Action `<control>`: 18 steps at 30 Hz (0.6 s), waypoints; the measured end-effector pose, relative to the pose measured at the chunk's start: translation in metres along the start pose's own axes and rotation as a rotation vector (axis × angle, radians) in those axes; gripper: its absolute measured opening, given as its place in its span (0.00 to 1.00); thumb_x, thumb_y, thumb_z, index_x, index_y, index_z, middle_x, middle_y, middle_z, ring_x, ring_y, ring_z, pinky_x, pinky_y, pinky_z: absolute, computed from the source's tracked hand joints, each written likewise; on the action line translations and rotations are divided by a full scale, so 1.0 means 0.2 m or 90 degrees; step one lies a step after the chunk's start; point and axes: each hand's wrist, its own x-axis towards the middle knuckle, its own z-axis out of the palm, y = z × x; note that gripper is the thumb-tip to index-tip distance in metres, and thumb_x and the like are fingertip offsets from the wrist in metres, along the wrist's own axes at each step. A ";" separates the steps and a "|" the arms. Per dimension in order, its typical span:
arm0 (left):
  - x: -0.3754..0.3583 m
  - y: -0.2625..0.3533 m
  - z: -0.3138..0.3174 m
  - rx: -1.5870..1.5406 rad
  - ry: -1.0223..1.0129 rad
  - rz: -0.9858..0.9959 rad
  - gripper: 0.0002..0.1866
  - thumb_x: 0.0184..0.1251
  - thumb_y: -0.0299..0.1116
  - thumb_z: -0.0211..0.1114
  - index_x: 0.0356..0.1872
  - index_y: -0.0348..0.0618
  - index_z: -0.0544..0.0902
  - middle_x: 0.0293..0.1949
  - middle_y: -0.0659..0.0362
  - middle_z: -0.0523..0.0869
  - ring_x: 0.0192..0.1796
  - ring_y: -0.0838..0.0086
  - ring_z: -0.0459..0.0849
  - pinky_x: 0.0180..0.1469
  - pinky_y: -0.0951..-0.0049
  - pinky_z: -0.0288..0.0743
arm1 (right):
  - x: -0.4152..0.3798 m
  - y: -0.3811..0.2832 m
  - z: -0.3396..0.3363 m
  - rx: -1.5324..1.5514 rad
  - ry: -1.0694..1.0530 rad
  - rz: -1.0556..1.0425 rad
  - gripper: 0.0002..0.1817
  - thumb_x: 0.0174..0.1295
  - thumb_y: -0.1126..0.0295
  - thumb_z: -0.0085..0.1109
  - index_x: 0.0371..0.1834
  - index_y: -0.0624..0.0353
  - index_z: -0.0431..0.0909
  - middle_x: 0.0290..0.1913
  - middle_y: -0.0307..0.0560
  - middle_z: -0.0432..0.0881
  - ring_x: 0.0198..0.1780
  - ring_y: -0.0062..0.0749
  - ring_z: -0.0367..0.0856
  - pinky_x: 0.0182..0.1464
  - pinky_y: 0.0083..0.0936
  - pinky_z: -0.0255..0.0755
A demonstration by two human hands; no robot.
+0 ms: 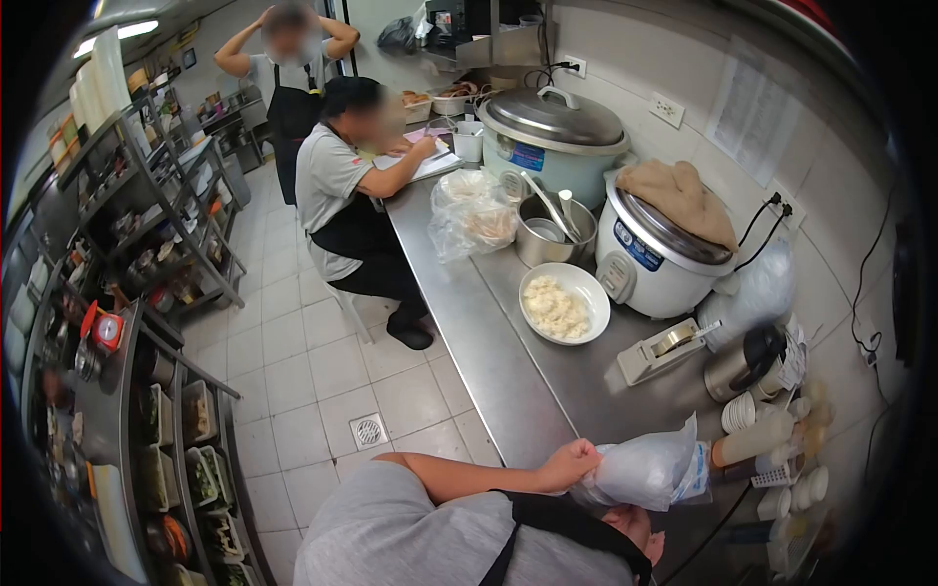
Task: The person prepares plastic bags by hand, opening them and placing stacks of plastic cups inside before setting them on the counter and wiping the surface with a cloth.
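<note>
At the counter's near edge, my left hand (570, 465) is closed, fingers curled against the left end of a clear plastic bag (645, 473). Just below it, my right hand (635, 527) is partly hidden by the bag and the apron strap; its visible fingers are bent at the bag's lower edge. The bag looks bulky, with a blue-printed part at its right end. Farther up the steel counter (489, 337), a white bowl (602, 317) holds pale, lumpy food. A metal pot (535, 250) with white-handled utensils stands behind the bowl.
Two large rice cookers (557, 176) (650, 278) line the wall; a brown cloth (674, 200) lies on one. A tape dispenser (650, 359), a kettle (738, 366), cups and bottles stand rightward. A seated person (342, 186) writes; another person (293, 117) stands behind. Shelves (147, 225) are left.
</note>
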 end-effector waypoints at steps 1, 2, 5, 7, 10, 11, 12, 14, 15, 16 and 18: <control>0.00 0.00 0.00 0.001 -0.005 0.000 0.08 0.57 0.33 0.56 0.28 0.41 0.68 0.20 0.64 0.74 0.22 0.84 0.69 0.23 0.86 0.61 | 0.02 -0.01 -0.05 0.044 0.002 0.012 0.10 0.56 0.63 0.48 0.38 0.54 0.70 0.31 0.36 0.77 0.28 0.23 0.73 0.28 0.20 0.66; 0.00 0.00 0.00 0.002 -0.009 0.000 0.08 0.58 0.33 0.55 0.28 0.42 0.68 0.20 0.64 0.74 0.22 0.84 0.69 0.24 0.87 0.60 | 0.02 0.00 -0.06 0.077 0.014 0.019 0.11 0.55 0.62 0.48 0.38 0.53 0.71 0.31 0.36 0.77 0.27 0.23 0.73 0.27 0.20 0.65; -0.01 0.06 0.01 0.011 -0.030 -0.001 0.08 0.59 0.33 0.55 0.28 0.42 0.67 0.20 0.64 0.74 0.22 0.85 0.69 0.24 0.88 0.58 | 0.04 0.01 -0.05 0.157 0.069 0.027 0.11 0.55 0.59 0.48 0.37 0.51 0.71 0.27 0.35 0.76 0.23 0.22 0.72 0.24 0.18 0.62; -0.02 0.08 0.02 0.007 -0.039 -0.006 0.08 0.59 0.34 0.54 0.28 0.43 0.67 0.20 0.64 0.74 0.21 0.85 0.68 0.23 0.87 0.57 | 0.04 0.01 -0.09 0.128 0.061 0.018 0.11 0.56 0.59 0.47 0.36 0.51 0.71 0.26 0.34 0.76 0.21 0.21 0.71 0.22 0.17 0.62; -0.01 0.07 0.02 -0.004 -0.043 -0.008 0.08 0.59 0.34 0.54 0.28 0.43 0.67 0.19 0.64 0.74 0.21 0.85 0.69 0.22 0.87 0.57 | 0.02 0.01 -0.07 0.051 0.032 -0.008 0.11 0.55 0.59 0.48 0.36 0.51 0.71 0.25 0.34 0.75 0.21 0.20 0.70 0.22 0.17 0.62; 0.00 0.06 0.02 0.001 -0.044 -0.001 0.08 0.59 0.34 0.54 0.28 0.43 0.67 0.19 0.64 0.74 0.21 0.85 0.69 0.22 0.87 0.57 | 0.02 0.02 -0.07 0.033 0.023 -0.018 0.11 0.55 0.59 0.48 0.35 0.51 0.71 0.25 0.34 0.74 0.21 0.20 0.70 0.22 0.17 0.62; 0.01 0.05 0.01 0.005 -0.044 0.007 0.08 0.59 0.34 0.54 0.28 0.42 0.67 0.19 0.64 0.74 0.21 0.84 0.69 0.22 0.87 0.58 | 0.02 0.01 -0.06 0.016 0.020 -0.029 0.10 0.55 0.58 0.48 0.35 0.50 0.71 0.24 0.34 0.74 0.20 0.20 0.70 0.22 0.17 0.61; 0.02 0.04 0.01 -0.012 -0.035 -0.004 0.08 0.59 0.34 0.54 0.28 0.42 0.67 0.19 0.63 0.74 0.20 0.82 0.70 0.23 0.86 0.61 | 0.01 0.01 -0.07 -0.020 0.007 -0.057 0.10 0.55 0.58 0.48 0.35 0.50 0.70 0.24 0.34 0.73 0.20 0.20 0.69 0.22 0.17 0.61; 0.02 0.05 0.02 -0.021 -0.030 -0.008 0.08 0.59 0.34 0.54 0.28 0.42 0.67 0.19 0.63 0.74 0.20 0.82 0.71 0.23 0.86 0.62 | 0.01 0.00 -0.08 -0.035 -0.001 -0.068 0.10 0.55 0.58 0.48 0.35 0.50 0.70 0.23 0.33 0.73 0.20 0.20 0.69 0.21 0.17 0.61; 0.03 0.04 0.02 -0.027 -0.026 -0.004 0.08 0.59 0.33 0.54 0.28 0.42 0.67 0.18 0.62 0.74 0.19 0.81 0.71 0.23 0.84 0.63 | 0.01 0.00 -0.09 -0.051 -0.007 -0.082 0.10 0.55 0.58 0.48 0.34 0.50 0.70 0.23 0.33 0.73 0.20 0.20 0.69 0.21 0.17 0.61; 0.05 0.02 0.01 -0.038 -0.019 0.002 0.08 0.59 0.32 0.53 0.28 0.41 0.66 0.17 0.61 0.73 0.18 0.79 0.72 0.23 0.82 0.66 | 0.02 0.00 -0.10 -0.073 -0.019 -0.096 0.10 0.55 0.58 0.49 0.34 0.50 0.70 0.22 0.33 0.72 0.20 0.20 0.68 0.21 0.17 0.61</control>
